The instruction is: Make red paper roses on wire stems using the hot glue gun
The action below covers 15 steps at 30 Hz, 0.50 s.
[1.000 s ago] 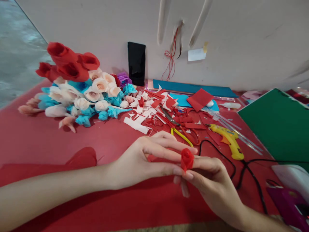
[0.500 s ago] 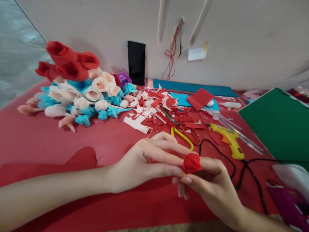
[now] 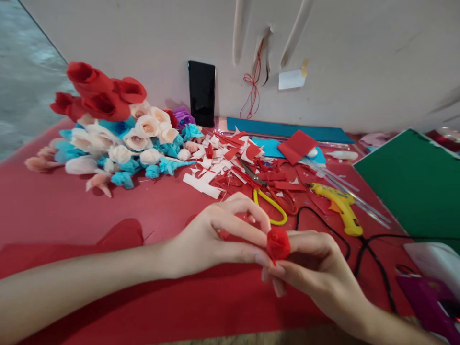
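Observation:
A small red paper rosebud (image 3: 278,243) is pinched between my two hands, low in the middle of the view. My left hand (image 3: 224,235) holds its left side with thumb and fingers. My right hand (image 3: 316,268) grips it from the right, thumb under the base. The bud's layers curl around a tight centre. Just beyond the hands lie scissors (image 3: 270,207) with yellow and red handles, touching a heap of white and red paper scraps (image 3: 219,160). Red paper (image 3: 179,306) spreads beneath my arms.
Paper flowers (image 3: 118,139) in red, cream and blue pile up at the left. A black phone (image 3: 201,93) leans on the wall. At the right are a yellow glue gun (image 3: 338,203) with a black cord, clear glue sticks (image 3: 359,201) and a green board (image 3: 413,182).
The rosebud has turned between my fingers and shifted slightly left. My left fingers have bent more, and my right hand has moved a little left with the bud.

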{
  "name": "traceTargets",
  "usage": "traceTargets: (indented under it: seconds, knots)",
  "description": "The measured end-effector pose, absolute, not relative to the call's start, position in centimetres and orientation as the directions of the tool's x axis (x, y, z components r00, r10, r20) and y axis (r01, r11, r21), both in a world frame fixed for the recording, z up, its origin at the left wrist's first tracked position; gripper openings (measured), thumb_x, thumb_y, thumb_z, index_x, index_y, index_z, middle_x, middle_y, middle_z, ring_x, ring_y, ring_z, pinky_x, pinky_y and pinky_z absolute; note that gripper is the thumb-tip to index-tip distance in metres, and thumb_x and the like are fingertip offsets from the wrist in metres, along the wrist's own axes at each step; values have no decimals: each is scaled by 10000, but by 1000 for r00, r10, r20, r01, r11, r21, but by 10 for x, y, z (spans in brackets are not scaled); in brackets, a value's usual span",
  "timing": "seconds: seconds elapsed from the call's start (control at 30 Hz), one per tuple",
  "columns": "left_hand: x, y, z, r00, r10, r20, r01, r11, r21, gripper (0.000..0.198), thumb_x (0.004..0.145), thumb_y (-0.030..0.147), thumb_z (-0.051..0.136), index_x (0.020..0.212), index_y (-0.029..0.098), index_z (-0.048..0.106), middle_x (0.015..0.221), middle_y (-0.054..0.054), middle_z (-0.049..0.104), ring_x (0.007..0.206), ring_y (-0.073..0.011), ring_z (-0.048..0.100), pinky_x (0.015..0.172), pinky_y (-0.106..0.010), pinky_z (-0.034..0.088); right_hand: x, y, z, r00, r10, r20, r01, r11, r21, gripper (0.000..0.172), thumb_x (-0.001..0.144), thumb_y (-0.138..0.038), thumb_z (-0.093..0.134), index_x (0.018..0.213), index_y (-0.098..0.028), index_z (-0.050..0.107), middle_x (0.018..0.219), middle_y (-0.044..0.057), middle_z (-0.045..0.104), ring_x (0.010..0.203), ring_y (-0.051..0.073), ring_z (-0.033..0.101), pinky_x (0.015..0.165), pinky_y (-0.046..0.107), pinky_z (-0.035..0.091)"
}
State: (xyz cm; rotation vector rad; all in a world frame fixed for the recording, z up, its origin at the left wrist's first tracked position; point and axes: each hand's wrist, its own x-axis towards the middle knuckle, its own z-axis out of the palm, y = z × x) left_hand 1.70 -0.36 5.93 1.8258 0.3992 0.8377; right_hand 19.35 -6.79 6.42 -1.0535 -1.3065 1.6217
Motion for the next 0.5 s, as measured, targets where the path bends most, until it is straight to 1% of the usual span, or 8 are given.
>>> traceTargets:
  seconds: [0.07,0.17,0.23,0.3,0.4,0.5]
  knots:
    - [17,-1,58,711,593,376,-134,-411,902,119,629,86,721,745,61,712,725,-46,588,738,-114,520,665,-210,458,197,-64,70,-413,897,-156,22,-162,-987,46,736,-145,652,693,-140,668,580,2,588,467,63,500,452,160,392]
    - [16,2,59,746,518,419,-179,-451,875,142,618,61,725,755,34,702,687,-57,610,711,-115,515,665,-219,449,203,-58,79,-485,852,-195,207,-105,-973,54,721,-146,660,668,-135,662,578,-6,598,486,61,503,476,153,388]
    - [15,3,60,774,454,441,-188,-500,845,144,643,81,714,773,25,694,696,-84,640,706,-129,520,677,-243,453,207,-56,83,-504,835,-219,332,-46,-942,86,719,-179,663,645,-137,654,581,-12,593,527,67,507,497,150,385]
    - [15,4,62,804,372,464,-192,-576,794,145,711,113,666,822,21,680,719,-109,663,709,-146,531,710,-279,458,210,-56,84,-516,815,-263,430,-20,-903,131,736,-234,646,645,-139,644,572,-20,570,539,67,485,481,147,366]
    - [13,2,64,843,221,490,-216,-697,684,192,829,140,520,930,29,641,754,-123,678,739,-169,547,785,-336,449,212,-58,82,-526,788,-320,474,-41,-879,145,735,-261,633,653,-142,634,551,-38,532,517,53,443,432,132,327]
    - [11,-3,66,860,130,494,-226,-770,597,200,858,136,461,965,80,620,767,-92,690,740,-162,558,825,-342,440,213,-61,82,-550,769,-326,451,-55,-891,108,731,-225,619,670,-139,640,550,-48,534,501,37,427,421,109,318]
